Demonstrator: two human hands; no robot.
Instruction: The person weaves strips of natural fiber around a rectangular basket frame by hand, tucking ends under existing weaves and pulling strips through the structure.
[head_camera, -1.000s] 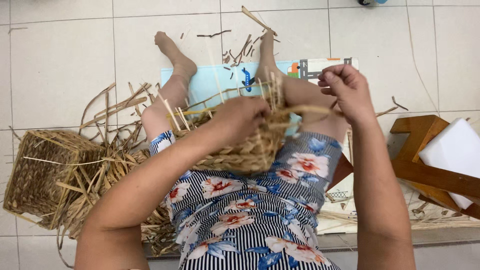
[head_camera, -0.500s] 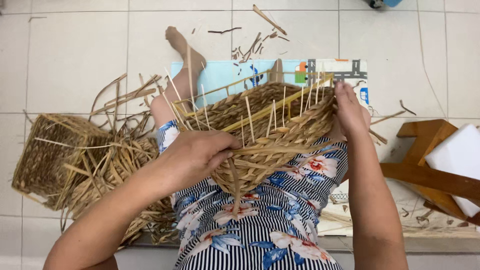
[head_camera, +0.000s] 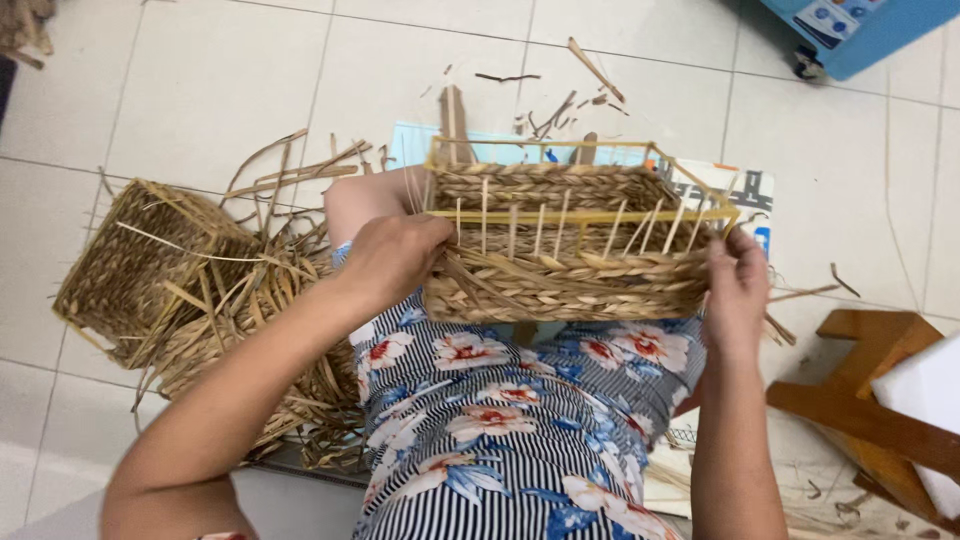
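Half-woven basket (head_camera: 570, 240) on lap, open side up, bare stakes along near wall. Left hand (head_camera: 392, 257) curled, gripping basket's left end and loose straw strands there. Right hand (head_camera: 735, 290) closed on right end, fingers pinching rim corner. Finished basket (head_camera: 140, 262) on floor at left amid straw (head_camera: 250, 300). Wooden stool (head_camera: 870, 410) right.

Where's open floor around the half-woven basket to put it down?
Bare tiles lie beyond the half-woven basket, between the finished basket and blue machine. Crowded: straw pile by the left hand; wooden stool beside the right hand.
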